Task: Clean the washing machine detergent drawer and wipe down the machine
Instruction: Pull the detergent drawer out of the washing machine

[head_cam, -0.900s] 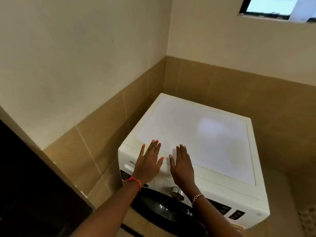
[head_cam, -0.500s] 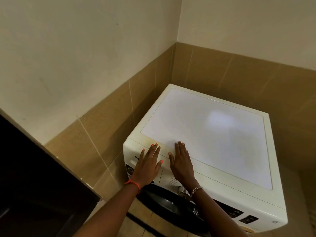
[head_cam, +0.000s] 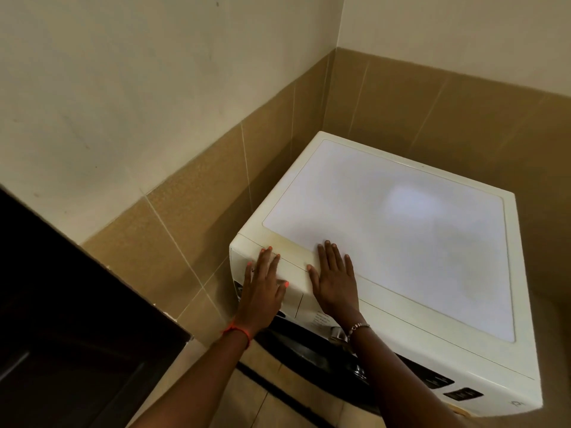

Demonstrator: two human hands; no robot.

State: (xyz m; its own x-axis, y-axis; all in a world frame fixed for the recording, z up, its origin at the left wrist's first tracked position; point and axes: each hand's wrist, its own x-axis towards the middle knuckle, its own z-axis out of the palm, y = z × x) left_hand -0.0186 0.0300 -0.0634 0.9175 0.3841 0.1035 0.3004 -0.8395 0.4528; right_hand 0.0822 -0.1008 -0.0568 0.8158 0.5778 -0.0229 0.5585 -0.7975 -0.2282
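Observation:
A white front-loading washing machine (head_cam: 401, 236) stands in a tiled corner, its flat top bare. My left hand (head_cam: 262, 288) lies with straight fingers over the detergent drawer front (head_cam: 293, 282) at the machine's upper left corner. My right hand (head_cam: 335, 279) rests flat on the front edge of the top, just right of the left hand. Below the wrists I see the dark round door (head_cam: 309, 350), a metal dial (head_cam: 338, 333) and dark control panels (head_cam: 438, 381). Neither hand holds anything. The drawer is closed.
Tan tiled walls (head_cam: 216, 211) close in behind and to the left of the machine, with a narrow gap on the left. A dark cabinet (head_cam: 61, 319) fills the lower left. Tan floor tiles (head_cam: 278, 403) show below the machine.
Both hands have slid back toward the front edge; the left hand now lies over the drawer front. The camera has tilted down and left, so the machine sits further right.

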